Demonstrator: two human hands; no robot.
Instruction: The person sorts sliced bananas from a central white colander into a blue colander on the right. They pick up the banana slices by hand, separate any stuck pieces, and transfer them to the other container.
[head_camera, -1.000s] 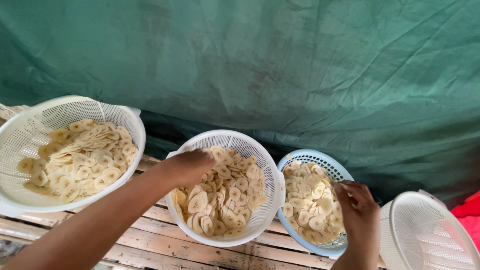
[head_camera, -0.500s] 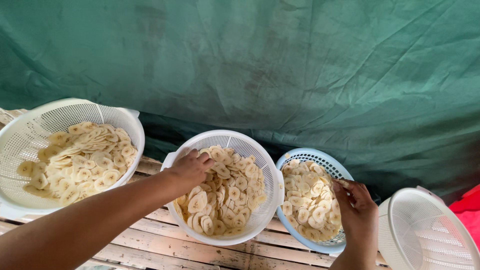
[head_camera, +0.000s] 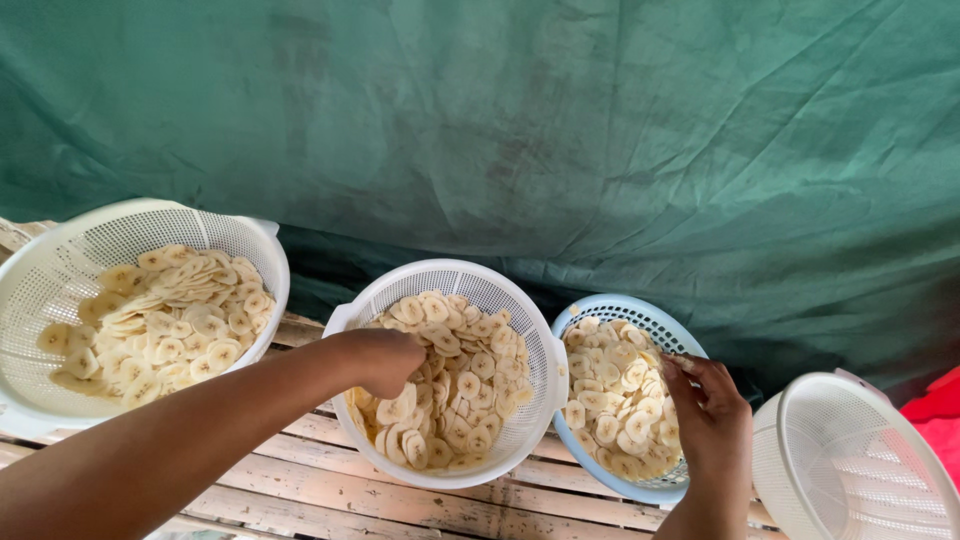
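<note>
At about nine o'clock in the view sits a large white plastic colander (head_camera: 60, 270), its mesh wall tilted toward the camera, holding a spread of pale sliced banana rounds (head_camera: 160, 320). It rests on a slatted wooden platform (head_camera: 330, 500) that runs along the bottom from seven to five o'clock. The person's left arm reaches in from eight o'clock, and the left hand (head_camera: 385, 360) lies inside the middle white colander (head_camera: 500, 300), which stands at six o'clock, just beside the first one but apart from it. That hand is curled downward into the heap of banana slices (head_camera: 465, 385), knuckles up, fingers bent into the slices; whether it has actually gathered any between its fingers cannot be told, since the fingertips are hidden. Touching this colander's rim at its three o'clock side is a smaller light blue colander (head_camera: 610, 315), also filled with banana slices (head_camera: 610, 410). The right hand (head_camera: 712, 420) comes up from five o'clock and rests over the blue colander's right-hand edge, fingers pinched loosely around a slice at the rim near the slices' two o'clock side. At four o'clock, near that hand, a further white colander (head_camera: 850, 470) is tipped on its side, showing its hollow. Behind everything, from nine round to three o'clock, hangs a creased green tarpaulin (head_camera: 560, 130), and a patch of red cloth (head_camera: 935, 410) shows at the far right edge.
</note>
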